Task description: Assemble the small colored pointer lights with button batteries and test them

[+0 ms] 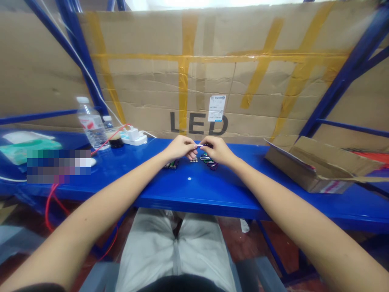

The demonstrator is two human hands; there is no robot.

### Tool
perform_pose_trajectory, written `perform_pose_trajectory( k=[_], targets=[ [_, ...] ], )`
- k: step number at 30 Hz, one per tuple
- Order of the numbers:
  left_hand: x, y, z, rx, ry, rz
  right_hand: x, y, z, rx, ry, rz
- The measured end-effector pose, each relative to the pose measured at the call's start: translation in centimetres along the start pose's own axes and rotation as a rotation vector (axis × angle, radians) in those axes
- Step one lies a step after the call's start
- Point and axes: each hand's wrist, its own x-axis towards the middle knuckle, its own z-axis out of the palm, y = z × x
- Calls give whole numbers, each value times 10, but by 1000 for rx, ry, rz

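My left hand (181,147) and my right hand (217,150) meet above the blue table, fingertips pinched on opposite ends of a small, slim silvery-white piece (199,145). Its kind is too small to make out. Just under my fingers lie several tiny metallic pieces (194,160). Colourful carabiner-like clips (210,162), green and purple among them, rest below my right hand. Below my left hand sits a cluster of dark, slim pieces with green and purple tones (172,164), partly hidden by that hand.
An opened cardboard box (291,170) stands at right. At left are a water bottle (91,123), a small bottle of dark liquid (114,138), a white power strip (135,139) and a red cable (48,205). Behind the blue table (197,192) rises a large cardboard sheet (146,93).
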Motion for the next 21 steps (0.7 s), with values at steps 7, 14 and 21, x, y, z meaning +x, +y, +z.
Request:
perform_pose_trajectory(
  k=[7, 14, 21],
  targets=[
    [2, -9, -5, 218, -52, 153, -1, -1, -1, -47, -31, -35],
    [-4, -8, -7, 375, -42, 312, -2, -7, -4, -35, -76, 3],
    [-6, -6, -8, 712, -1, 586, -1, -9, -5, 16, -118, 82]
  ],
)
